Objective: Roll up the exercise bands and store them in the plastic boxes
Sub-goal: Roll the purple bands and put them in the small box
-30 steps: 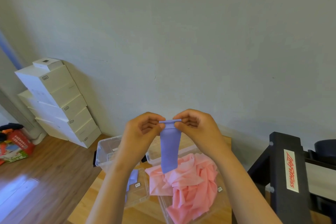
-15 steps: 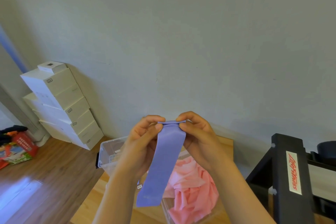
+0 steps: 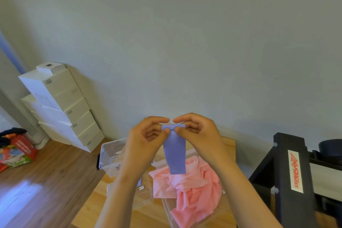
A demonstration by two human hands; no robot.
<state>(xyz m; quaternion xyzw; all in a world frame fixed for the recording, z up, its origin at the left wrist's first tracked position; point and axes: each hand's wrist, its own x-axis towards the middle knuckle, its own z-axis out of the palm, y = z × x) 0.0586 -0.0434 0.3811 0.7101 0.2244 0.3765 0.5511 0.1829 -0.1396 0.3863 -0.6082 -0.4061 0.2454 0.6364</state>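
Note:
A purple exercise band (image 3: 174,152) hangs straight down in the air above the table, its top edge turned into a small roll. My left hand (image 3: 146,139) pinches the left end of that roll and my right hand (image 3: 199,131) pinches the right end. Below them a crumpled pink band (image 3: 190,189) spills over a clear plastic box (image 3: 169,209). Another clear plastic box (image 3: 108,155) stands at the table's far left, and a third clear box (image 3: 144,194) sits behind my left forearm with something purple partly hidden in it.
The boxes rest on a wooden table (image 3: 92,207). A black frame with a red-lettered label (image 3: 292,168) stands at the right. White cartons (image 3: 59,105) are stacked against the wall on the left, and a colourful bag (image 3: 17,152) lies on the wooden floor.
The band's loose end, which half a second ago swung out to the lower left, now hangs straight and looks shorter. Both hands stay at its top edge, fingers shifted on the roll.

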